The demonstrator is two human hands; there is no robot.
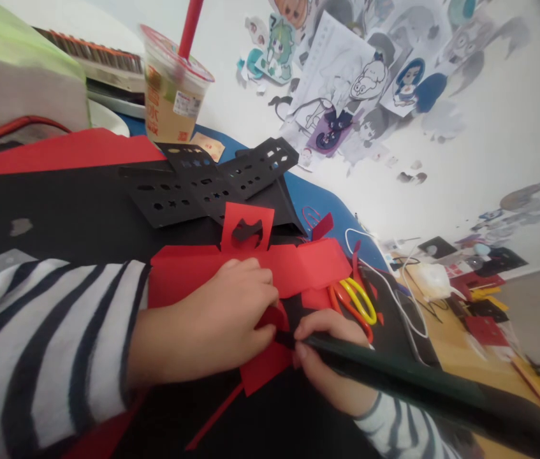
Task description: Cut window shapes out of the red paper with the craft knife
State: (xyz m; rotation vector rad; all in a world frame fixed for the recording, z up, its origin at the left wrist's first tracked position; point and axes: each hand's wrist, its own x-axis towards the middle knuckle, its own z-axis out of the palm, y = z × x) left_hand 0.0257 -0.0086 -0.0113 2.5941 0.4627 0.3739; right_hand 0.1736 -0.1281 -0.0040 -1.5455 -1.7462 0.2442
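Note:
A cut-out red card (324, 262) with folded flaps lies in front of me, and one flap with a shaped hole stands up at its back edge. My left hand (224, 315) is closed on the card, fingers curled and thumb low, holding it down. In my right hand (329, 354) is a long dark pen-shaped tool (394, 370), pinched near its tip. That tip meets a dark patch on the card close to my left thumb; its exact end is hidden. Scissors with yellow and orange handles (356, 301) rest just right of the card.
Behind lies black card punched with small holes (203, 188). A drink cup (171, 95) with a red straw stands at the back. A white cable (396, 284) runs along the right. Paper drawings (341, 83) cover the wall. Red card (64, 150) lies at left.

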